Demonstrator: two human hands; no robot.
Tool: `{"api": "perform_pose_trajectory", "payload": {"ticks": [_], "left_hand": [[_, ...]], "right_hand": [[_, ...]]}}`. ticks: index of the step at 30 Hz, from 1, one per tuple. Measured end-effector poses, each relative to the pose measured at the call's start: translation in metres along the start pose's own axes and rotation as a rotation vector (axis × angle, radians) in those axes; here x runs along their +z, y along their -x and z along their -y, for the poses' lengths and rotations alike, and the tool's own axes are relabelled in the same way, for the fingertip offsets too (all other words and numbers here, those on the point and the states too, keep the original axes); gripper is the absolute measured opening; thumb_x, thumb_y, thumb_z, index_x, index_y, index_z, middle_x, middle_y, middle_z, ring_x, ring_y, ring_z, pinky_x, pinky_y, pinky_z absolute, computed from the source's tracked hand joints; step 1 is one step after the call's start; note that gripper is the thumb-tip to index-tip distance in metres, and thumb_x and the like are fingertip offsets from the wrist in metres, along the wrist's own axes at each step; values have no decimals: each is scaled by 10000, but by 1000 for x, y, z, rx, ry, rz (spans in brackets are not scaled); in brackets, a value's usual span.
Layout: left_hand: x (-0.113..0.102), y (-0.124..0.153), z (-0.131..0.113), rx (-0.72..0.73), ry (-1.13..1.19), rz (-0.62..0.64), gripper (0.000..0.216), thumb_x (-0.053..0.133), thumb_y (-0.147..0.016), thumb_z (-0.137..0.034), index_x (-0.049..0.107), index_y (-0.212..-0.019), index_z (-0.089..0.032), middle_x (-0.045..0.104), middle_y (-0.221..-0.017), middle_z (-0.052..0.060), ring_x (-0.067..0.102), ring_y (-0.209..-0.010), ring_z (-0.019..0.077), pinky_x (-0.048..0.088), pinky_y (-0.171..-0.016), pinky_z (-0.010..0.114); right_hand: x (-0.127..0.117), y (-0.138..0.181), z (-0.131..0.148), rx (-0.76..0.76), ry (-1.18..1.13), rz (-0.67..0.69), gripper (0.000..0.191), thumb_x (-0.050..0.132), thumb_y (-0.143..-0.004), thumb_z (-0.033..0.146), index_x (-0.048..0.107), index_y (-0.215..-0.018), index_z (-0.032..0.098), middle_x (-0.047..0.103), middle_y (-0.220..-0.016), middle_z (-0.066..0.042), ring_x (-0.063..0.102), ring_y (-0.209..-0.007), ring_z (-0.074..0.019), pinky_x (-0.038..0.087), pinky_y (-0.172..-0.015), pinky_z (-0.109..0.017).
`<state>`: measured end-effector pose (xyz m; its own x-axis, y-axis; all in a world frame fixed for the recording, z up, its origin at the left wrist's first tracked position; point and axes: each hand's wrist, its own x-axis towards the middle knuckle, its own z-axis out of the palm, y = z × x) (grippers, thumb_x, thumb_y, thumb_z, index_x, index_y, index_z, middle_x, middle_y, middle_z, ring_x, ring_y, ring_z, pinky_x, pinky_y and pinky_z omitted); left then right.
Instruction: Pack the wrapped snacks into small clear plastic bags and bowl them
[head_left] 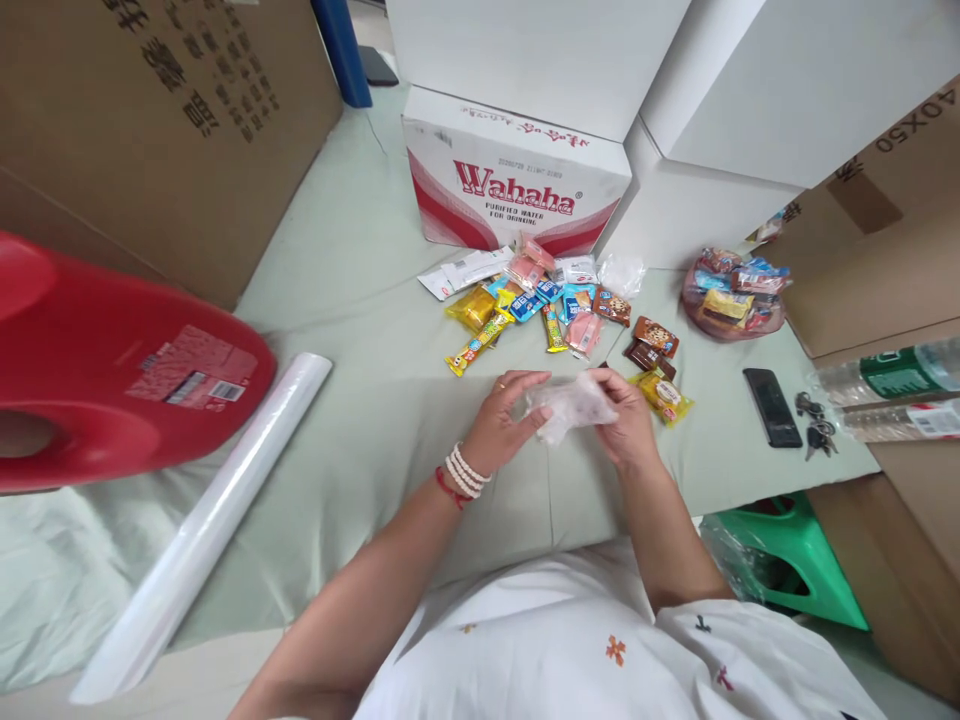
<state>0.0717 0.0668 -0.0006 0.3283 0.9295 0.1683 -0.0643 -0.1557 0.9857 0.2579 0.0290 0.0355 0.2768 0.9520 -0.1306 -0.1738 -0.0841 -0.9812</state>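
Both hands hold a small clear plastic bag [571, 404] over the pale green cloth [360, 330]. My left hand [504, 420], with a ring and bead bracelets at the wrist, pinches the bag's left side. My right hand [627, 420] grips its right end with curled fingers. Just beyond the hands lies a heap of several small wrapped snacks [541, 300] in yellow, blue, pink and brown wrappers. One yellow snack packet [664, 396] lies right beside my right hand.
A roll of clear film [210, 520] lies at the left by a red plastic tub [97, 370]. A Wahaha water carton [514, 180] stands behind the snacks. A pink bag of snacks [731, 295], a phone [772, 406], keys [817, 432], bottles [892, 375] and a green stool [795, 555] are at the right.
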Motion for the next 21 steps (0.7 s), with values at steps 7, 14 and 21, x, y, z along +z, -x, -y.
{"api": "perform_pose_trajectory", "payload": {"ticks": [7,14,21], "left_hand": [[2,3,3,-109,71,-122,218,787,-809,-447,787,-818,-229,702,-825,30,624,-823,196,486,-828,329],[-5,-4,0,-238,383,-199,430,792,-764,-619,684,-772,-202,587,-693,-20,525,-687,138,457,-682,275],[-12,-6,-4,-335,408,-101,458,869,-680,-588,653,-745,-190,499,-610,-55,388,-540,76,313,-517,229]], "right_hand": [[9,2,-3,-13,182,12,255,805,-788,478,749,-870,243,576,-638,30,421,-523,-112,350,-479,-247],[-10,-1,22,27,112,92,250,814,-772,428,671,-837,234,667,-886,-3,439,-574,-93,358,-476,-226],[-21,-18,45,88,177,191,337,802,-780,508,638,-879,231,608,-658,37,289,-438,-67,180,-426,-217]]}}
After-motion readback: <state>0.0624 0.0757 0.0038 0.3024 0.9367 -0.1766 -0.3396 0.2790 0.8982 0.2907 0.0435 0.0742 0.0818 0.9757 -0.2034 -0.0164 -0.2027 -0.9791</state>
